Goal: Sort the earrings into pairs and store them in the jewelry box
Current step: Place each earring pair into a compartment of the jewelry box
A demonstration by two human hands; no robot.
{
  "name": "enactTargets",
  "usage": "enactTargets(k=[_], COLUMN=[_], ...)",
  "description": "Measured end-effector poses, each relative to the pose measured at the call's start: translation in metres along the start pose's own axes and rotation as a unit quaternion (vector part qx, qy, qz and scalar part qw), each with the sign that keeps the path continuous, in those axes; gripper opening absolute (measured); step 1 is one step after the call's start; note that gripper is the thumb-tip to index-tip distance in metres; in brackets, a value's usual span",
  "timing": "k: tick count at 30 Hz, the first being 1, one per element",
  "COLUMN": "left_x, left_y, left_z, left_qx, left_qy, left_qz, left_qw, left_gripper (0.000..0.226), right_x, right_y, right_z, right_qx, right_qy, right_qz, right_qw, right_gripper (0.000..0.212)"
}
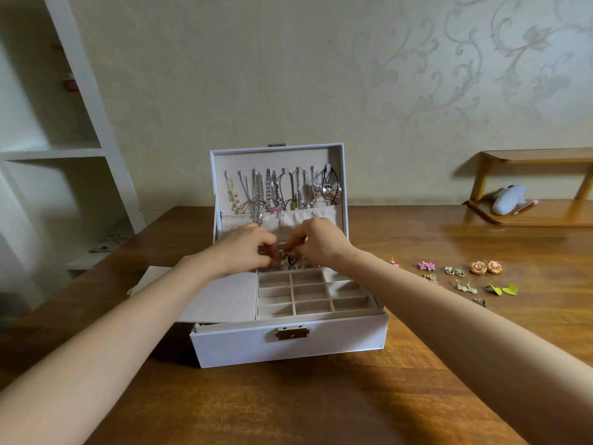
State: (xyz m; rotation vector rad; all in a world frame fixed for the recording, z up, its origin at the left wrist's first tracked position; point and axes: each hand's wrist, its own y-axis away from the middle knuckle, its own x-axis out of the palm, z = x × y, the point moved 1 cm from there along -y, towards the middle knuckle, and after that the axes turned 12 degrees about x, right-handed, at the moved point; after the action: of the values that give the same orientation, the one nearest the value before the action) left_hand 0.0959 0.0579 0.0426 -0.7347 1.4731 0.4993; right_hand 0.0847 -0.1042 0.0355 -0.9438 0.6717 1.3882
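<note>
Jewelry box (288,343): white, rectangular, with a brass latch on the front wall. It sits mid-table (321,399). The long axis runs 9-to-3 o'clock, the latch side faces 6, and the hinge side is at 12.

The lid (276,157) stands upright at 12 with its beige lining toward the camera. Necklaces (272,194) hang from hooks inside it, above a gathered pocket.

The top tray (308,293) is a beige grid of small compartments. A flat beige panel (221,297) lies tilted over the box's 9 o'clock half and overhangs that wall.

Left hand (247,248): fingers curled, tips bunched over the back row of the tray. I cannot tell whether they hold anything.
Right hand (317,242): fingers curled, with thumb and forefinger pinching a small silver earring (291,260) over the same back row. The two hands' fingertips nearly meet.

Loose earrings lie on the table at 3 o'clock of the box, well apart from it:
- pink stars (426,265)
- gold rounds with pink centres (485,267)
- green hearts (504,289)
- several smaller pieces, too small to make out

Room:
- Bare wood stretches from the box front to 6 o'clock.
- The table's left edge runs diagonally at 9–10 o'clock, near the panel's corner.
- A wooden shelf (529,216) sits at 2 o'clock against the wall.
</note>
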Motion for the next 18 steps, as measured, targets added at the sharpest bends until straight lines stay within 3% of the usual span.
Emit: enactTargets(k=[3, 8, 12, 18], left_x=[0.000, 0.001, 0.001, 0.002], left_y=[0.000, -0.002, -0.002, -0.004], left_z=[-0.001, 0.002, 0.003, 0.004], left_qx=[-0.001, -0.002, 0.003, -0.001], left_qy=[0.008, 0.007, 0.048, 0.033], left_qz=[0.003, -0.019, -0.058, -0.073], left_qw=[1.000, 1.000, 0.997, 0.997], left_gripper=[0.017, 0.017, 0.001, 0.017], right_x=[0.001, 0.001, -0.002, 0.000], right_y=[0.000, -0.002, -0.001, -0.002], right_z=[-0.001, -0.003, -0.008, -0.012], right_qx=[0.000, -0.003, 0.008, 0.003], right_qy=[-0.011, -0.024, -0.029, -0.024], right_qz=[0.010, -0.008, -0.019, -0.021], right_qw=[1.000, 1.000, 0.999, 0.999], right_gripper=[0.025, 0.027, 0.033, 0.035])
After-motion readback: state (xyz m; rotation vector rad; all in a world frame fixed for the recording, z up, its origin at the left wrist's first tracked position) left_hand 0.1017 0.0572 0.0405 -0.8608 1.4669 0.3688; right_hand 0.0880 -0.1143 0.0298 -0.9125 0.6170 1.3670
